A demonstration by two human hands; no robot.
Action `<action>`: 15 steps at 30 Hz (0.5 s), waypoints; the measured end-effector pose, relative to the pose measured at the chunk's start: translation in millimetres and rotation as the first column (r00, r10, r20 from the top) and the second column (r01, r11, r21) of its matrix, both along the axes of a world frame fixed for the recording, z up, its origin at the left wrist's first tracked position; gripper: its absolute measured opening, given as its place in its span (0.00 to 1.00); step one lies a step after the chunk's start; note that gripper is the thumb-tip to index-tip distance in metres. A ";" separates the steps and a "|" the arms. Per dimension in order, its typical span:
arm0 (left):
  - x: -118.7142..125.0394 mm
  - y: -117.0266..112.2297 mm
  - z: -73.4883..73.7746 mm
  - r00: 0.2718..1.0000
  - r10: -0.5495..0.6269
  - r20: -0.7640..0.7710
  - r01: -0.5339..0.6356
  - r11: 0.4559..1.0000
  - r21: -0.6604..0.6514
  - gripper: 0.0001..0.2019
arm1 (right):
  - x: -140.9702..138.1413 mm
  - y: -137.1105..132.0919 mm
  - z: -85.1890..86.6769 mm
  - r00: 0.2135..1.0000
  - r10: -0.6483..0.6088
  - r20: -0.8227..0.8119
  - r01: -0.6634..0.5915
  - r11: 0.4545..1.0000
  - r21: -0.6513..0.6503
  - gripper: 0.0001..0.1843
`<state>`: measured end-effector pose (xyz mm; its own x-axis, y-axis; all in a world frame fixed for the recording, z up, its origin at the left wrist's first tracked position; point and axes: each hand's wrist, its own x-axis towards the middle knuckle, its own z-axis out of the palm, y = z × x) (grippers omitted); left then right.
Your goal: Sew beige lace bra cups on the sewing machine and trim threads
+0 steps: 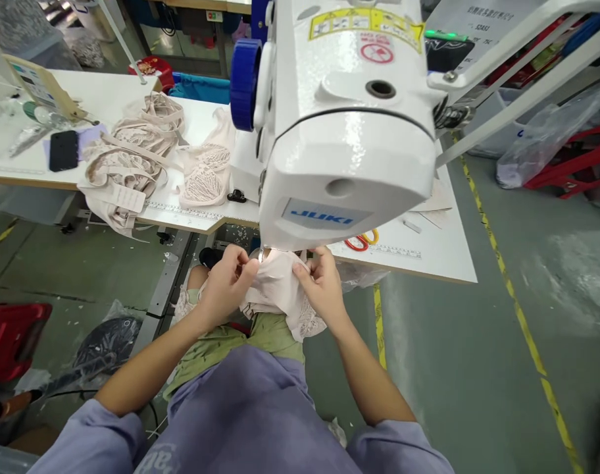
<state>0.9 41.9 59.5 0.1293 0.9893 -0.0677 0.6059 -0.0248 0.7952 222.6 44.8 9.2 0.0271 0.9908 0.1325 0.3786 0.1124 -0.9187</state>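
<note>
1. Seen from above, both bare hands meet at the front edge of a white table, just under the head of a white sewing machine.
2. Left hand: its fingers are closed, pinching the left edge of a pale pink lace garment between thumb and fingertips.
3. Right hand: its fingers are curled shut on the right side of the same garment, thumb on top.
4. That garment is bunched between the two hands, its top edge lit brightly right beneath the machine. Its lace hem hangs down over the person's lap, which is covered in green cloth.
5. Both forearms come up from lilac sleeves at the bottom of the view.
6. Red and yellow scissor handles lie on the table just right of the machine's base.
7. Further left on the table sits a loose pile of similar pink lace pieces, well apart from the hands.
8. Beside that pile, at the far left, lies a black phone.
9. Below the table, on the grey floor at left, is a red plastic stool and a dark bundle in clear plastic.
10. A yellow floor line runs along the right.
</note>
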 end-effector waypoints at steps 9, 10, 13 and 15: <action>-25.9 -1.2 -13.2 0.805 -0.335 0.490 0.525 0.788 -0.323 0.20 | -24.4 -86.4 14.8 0.945 0.314 0.097 -0.313 0.949 -0.021 0.14; -30.6 -6.3 -12.6 0.776 -0.299 0.555 0.537 0.775 -0.333 0.19 | -31.6 -92.8 15.2 0.932 0.354 0.070 -0.355 0.935 -0.008 0.13; -50.1 -25.0 -5.1 0.805 -0.134 0.577 0.401 0.841 -0.364 0.17 | -58.3 -94.7 10.0 0.898 0.438 0.038 -0.438 0.899 0.002 0.11; -64.4 -36.7 4.6 0.870 -0.040 0.491 0.239 0.905 -0.351 0.16 | -79.5 -84.0 3.6 0.880 0.475 0.024 -0.475 0.880 -0.008 0.19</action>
<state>-63.5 5.2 64.1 0.3785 0.8617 -0.3378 0.1792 0.2899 0.9401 143.1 -39.3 12.7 -0.4501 0.8842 0.1247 0.3026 0.2824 -0.9103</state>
